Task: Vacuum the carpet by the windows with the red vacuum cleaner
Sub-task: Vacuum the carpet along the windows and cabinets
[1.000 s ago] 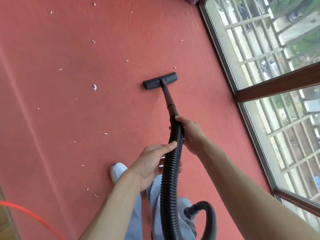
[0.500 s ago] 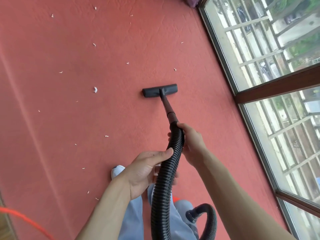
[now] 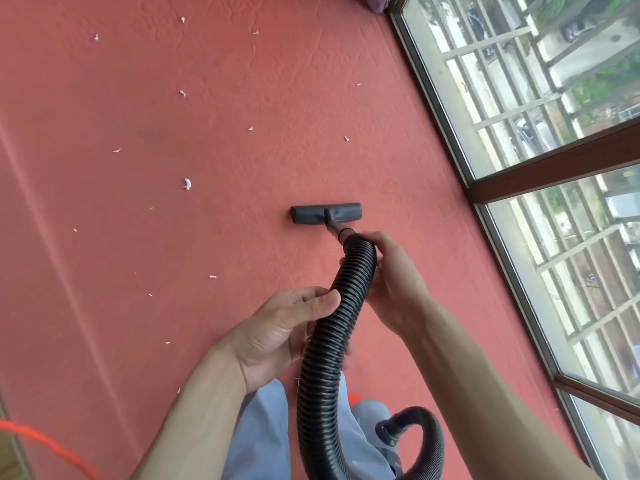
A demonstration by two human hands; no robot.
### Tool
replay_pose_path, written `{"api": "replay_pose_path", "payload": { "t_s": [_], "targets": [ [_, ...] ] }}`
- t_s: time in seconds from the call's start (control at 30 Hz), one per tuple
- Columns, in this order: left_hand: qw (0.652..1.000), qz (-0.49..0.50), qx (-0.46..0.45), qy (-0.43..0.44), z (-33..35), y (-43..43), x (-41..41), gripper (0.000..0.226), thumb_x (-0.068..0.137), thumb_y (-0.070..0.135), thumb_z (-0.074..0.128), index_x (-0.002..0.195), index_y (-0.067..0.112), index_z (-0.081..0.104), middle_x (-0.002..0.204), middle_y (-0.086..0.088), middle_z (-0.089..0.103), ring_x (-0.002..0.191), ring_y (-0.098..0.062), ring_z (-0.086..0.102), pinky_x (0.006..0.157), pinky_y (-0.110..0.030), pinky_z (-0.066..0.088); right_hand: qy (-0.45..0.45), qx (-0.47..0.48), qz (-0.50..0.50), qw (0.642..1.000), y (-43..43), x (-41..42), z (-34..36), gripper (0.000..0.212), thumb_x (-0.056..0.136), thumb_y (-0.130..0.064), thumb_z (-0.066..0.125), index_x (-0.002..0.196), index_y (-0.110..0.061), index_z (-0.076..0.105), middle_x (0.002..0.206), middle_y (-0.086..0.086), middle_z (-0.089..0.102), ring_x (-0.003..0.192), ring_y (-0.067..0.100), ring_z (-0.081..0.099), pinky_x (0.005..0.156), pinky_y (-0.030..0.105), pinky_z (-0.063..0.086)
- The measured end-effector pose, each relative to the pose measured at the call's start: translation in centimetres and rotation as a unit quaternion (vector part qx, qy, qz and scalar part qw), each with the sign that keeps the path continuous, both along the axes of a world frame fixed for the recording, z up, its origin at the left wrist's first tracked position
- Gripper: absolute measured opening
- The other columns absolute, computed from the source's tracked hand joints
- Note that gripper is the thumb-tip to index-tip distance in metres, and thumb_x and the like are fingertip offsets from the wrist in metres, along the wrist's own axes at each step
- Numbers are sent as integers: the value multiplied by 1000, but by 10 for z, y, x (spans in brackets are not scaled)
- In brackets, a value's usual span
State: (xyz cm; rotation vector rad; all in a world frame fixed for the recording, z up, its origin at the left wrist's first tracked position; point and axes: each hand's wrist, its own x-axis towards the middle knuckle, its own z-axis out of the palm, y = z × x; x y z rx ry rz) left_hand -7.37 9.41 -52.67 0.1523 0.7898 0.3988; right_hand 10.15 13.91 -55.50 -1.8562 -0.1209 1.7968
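Observation:
A black ribbed vacuum hose (image 3: 332, 334) runs up from the bottom of the view to a short black wand and a flat floor nozzle (image 3: 325, 213) lying on the red carpet (image 3: 138, 168). My right hand (image 3: 391, 282) grips the hose's upper end just behind the wand. My left hand (image 3: 280, 330) holds the hose lower down, thumb on top and fingers curled under it. The vacuum's body is hidden except for a small orange-red patch (image 3: 355, 398) behind my legs.
Tall windows (image 3: 540, 140) with brown frames run along the right edge of the carpet. Several small white scraps (image 3: 187, 183) lie scattered left of and beyond the nozzle. An orange cord (image 3: 45, 441) crosses the bottom left corner. My light blue trouser legs (image 3: 263, 438) fill the bottom centre.
The nozzle has been pulled back toward me over the carpet, and the wand now looks much shorter. Both hands have drawn back with the hose, which bends more sharply.

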Motion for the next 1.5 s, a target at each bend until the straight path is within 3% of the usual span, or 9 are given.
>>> {"api": "replay_pose_path", "payload": {
  "t_s": [0.1,0.27,0.37,0.57,0.73,0.93,1.1,1.23,1.5],
  "targets": [
    [998,1,2,56,-1,1,7,49,81,38,76,107,-3,67,87,-24,66,68,-31,66,67,-37,59,0,-1,-62,998,4,-4,-11,52,83,-31,65,118,7,61,88,17,59,71,23,59,65,34,51],
    [977,92,-49,184,-15,2,27,50,85,34,73,109,-10,68,93,-27,64,72,-30,61,66,-36,56,-15,-20,-93,995,19,-7,-28,34,91,-22,62,112,5,59,76,16,66,71,25,61,76,39,44],
    [976,104,-38,188,-14,8,28,42,85,31,73,108,-3,70,92,-26,66,72,-31,62,65,-37,56,-66,-6,-95,993,29,-3,-35,32,88,-23,65,108,2,60,87,21,72,72,26,66,67,35,53],
    [989,26,21,146,4,34,23,42,78,29,73,111,4,69,88,-28,68,66,-34,67,61,-37,59,-55,0,-111,992,36,9,-30,64,68,-36,71,120,-1,58,111,25,70,77,26,68,65,35,55],
    [976,30,24,213,-8,57,47,36,86,35,70,108,6,71,93,-32,70,68,-32,67,61,-33,58,-25,-6,-126,992,66,15,-36,36,92,-23,63,116,2,59,82,17,67,63,23,65,56,30,54],
    [962,80,14,259,-25,81,68,31,91,32,68,109,7,72,91,-27,72,67,-29,65,62,-32,55,-79,7,-21,997,109,28,-57,39,88,-29,67,110,2,63,111,26,70,85,30,67,80,43,55],
    [982,33,50,178,-12,92,62,40,82,27,76,116,10,67,92,-25,71,71,-31,67,69,-38,57,-95,38,-76,992,114,41,-31,22,87,-25,61,89,-4,68,77,16,73,64,21,66,63,31,50],
    [994,-1,46,95,-9,96,58,49,78,21,79,122,6,63,111,-32,65,81,-35,68,78,-48,56,-114,32,-120,986,97,41,-11,25,84,-26,61,80,-2,70,70,15,71,60,23,61,61,34,48],
    [978,85,21,188,-46,124,61,37,80,22,76,112,5,69,92,-23,72,77,-31,68,63,-36,56,-127,27,-191,973,147,11,-51,26,89,-22,57,79,1,67,64,15,65,47,21,55,44,23,42]
  ]
}}
